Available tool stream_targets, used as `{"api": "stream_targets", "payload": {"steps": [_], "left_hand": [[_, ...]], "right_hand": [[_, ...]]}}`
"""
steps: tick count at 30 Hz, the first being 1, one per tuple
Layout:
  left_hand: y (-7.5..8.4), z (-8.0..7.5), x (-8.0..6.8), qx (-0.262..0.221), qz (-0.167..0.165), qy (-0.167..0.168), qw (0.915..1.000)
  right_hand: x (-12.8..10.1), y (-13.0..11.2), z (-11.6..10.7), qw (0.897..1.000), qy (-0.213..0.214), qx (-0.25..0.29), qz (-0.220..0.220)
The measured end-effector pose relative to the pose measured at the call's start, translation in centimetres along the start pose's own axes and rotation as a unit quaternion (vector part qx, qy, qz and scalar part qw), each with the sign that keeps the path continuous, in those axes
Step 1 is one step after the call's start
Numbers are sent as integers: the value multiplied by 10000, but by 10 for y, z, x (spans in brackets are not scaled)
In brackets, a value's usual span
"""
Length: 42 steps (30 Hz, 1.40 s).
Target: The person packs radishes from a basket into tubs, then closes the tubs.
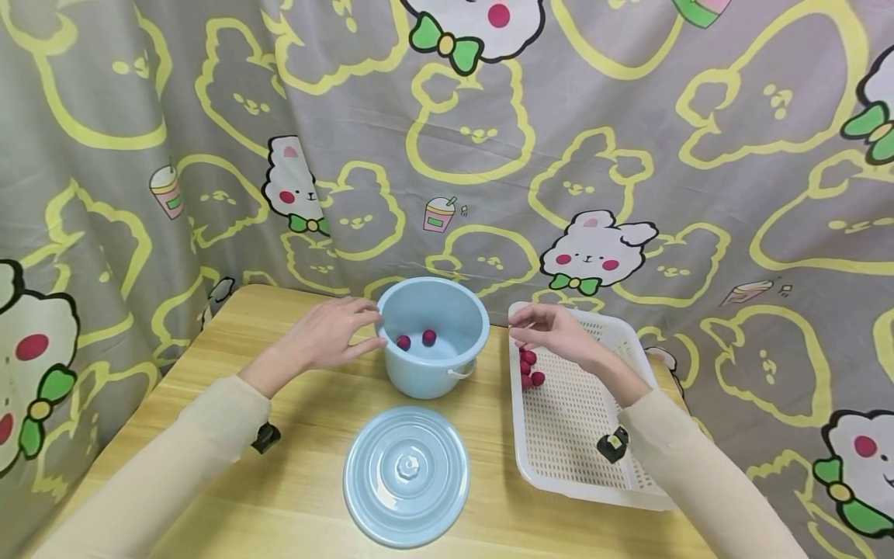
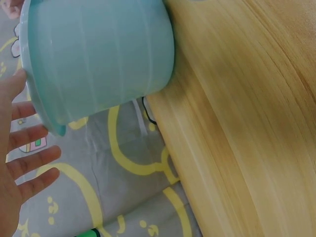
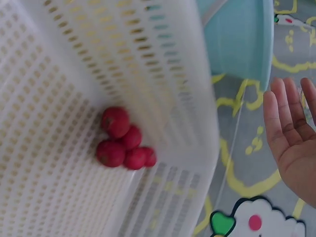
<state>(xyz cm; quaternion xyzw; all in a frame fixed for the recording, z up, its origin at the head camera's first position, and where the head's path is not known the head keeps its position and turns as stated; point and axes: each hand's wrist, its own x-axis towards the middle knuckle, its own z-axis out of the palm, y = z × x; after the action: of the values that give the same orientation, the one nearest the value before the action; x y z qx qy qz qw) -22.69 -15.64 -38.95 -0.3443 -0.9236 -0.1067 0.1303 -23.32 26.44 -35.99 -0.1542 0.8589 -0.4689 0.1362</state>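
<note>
1. Wooden table (image 1: 300,466): near edge cut off by the frame.
2. Tray (image 1: 559,458): partly hidden by right arm; berries (image 1: 528,366) clustered at its left wall.
3. Bucket (image 1: 434,338): two berries inside.
4. Left hand (image 1: 328,335): fingers straight, touching bucket rim, grasping nothing.
5. Right hand (image 1: 552,330): relaxed, empty, above tray.

Open table (image 1: 279,481) before the bucket (image 1: 433,341), save the lid (image 1: 407,475); basket (image 1: 559,458) wall rightward.
</note>
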Motion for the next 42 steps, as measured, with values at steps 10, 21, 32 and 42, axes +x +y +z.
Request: {"api": "stream_targets", "payload": {"steps": [10, 21, 32, 42], "left_hand": [[1, -2, 0, 5, -22, -61, 10000], [1, -2, 0, -2, -48, -81, 10000], [0, -1, 1, 0, 2, -16, 10000], [0, 0, 0, 10, 6, -30, 10000]], "right_hand": [[-10, 34, -15, 9994, -8, -194, 273], [-15, 74, -19, 9972, -122, -242, 697], [-10, 103, -25, 9937, -117, -239, 1086], [-3, 122, -25, 9881, -181, -348, 1489]]}}
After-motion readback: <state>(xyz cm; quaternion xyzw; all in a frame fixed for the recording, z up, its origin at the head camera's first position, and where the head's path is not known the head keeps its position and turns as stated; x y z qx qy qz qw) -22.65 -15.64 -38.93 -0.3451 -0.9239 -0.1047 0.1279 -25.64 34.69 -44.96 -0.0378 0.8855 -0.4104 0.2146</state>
